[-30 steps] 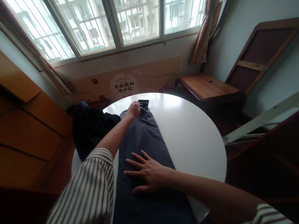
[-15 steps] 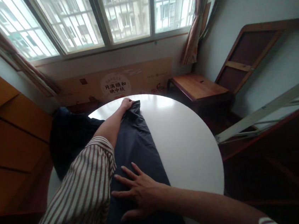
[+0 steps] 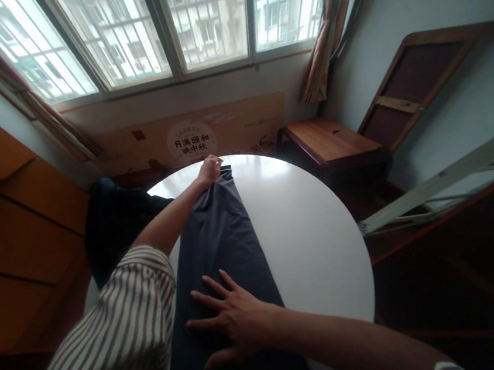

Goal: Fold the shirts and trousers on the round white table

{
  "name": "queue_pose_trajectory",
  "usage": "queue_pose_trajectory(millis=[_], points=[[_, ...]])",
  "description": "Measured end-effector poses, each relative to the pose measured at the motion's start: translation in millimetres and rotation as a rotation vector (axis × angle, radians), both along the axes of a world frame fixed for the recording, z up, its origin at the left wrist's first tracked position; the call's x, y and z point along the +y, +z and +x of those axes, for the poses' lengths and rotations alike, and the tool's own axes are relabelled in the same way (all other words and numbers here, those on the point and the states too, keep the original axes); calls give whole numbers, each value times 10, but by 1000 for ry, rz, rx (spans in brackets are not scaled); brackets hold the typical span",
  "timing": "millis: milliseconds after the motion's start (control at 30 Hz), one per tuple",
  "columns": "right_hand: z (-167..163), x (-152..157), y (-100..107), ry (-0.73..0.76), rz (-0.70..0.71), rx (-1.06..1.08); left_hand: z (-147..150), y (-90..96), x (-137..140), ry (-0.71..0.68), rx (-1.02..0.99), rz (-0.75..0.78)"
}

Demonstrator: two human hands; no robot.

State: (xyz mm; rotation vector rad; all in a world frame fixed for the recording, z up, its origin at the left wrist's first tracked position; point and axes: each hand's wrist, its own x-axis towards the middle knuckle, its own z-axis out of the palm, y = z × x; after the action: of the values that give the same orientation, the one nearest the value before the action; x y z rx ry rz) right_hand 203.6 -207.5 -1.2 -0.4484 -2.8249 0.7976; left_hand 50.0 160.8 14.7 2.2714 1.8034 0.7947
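Dark grey trousers [image 3: 220,229], seemingly folded lengthwise, lie stretched over a round white table [image 3: 313,231], with the narrow banded end at the far side. At that end my left hand [image 3: 211,170] has its fingers closed at the band's left corner; the fingertips are partly hidden. My right hand [image 3: 237,321] rests flat on the nearer part of the cloth, fingers spread. Creases run from the far end toward the middle. The near end of the trousers leaves the bottom of the view.
A heap of dark clothing [image 3: 118,222] sits at the table's left edge. Beyond the table are a low wooden stool [image 3: 330,138] and a printed board [image 3: 241,127] under the window. A pale metal frame [image 3: 441,182] stands to the right, wooden cabinets [image 3: 8,228] to the left.
My left hand has shifted slightly at the far end, and the cloth there lies flatter, with the band straighter. My left forearm has moved left, uncovering more cloth. The right hand stays nearly in place.
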Motion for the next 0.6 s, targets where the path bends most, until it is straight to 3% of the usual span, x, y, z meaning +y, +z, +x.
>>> queue_pose_trajectory(millis=[100,200,300,433,600], points=[[4,9,4,6,-20,10,-276,19,-265,-112,110,52],[-7,16,5,-3,-22,10,-571,15,-450,-96,151,53],[-41,12,-2,-19,-30,0,-673,-21,-547,-94,144,44],[-100,-16,-33,-74,2,6,-467,-66,-520,-178,120,56],[-111,-35,-66,-75,14,7,-86,-19,-225,-156,82,67]])
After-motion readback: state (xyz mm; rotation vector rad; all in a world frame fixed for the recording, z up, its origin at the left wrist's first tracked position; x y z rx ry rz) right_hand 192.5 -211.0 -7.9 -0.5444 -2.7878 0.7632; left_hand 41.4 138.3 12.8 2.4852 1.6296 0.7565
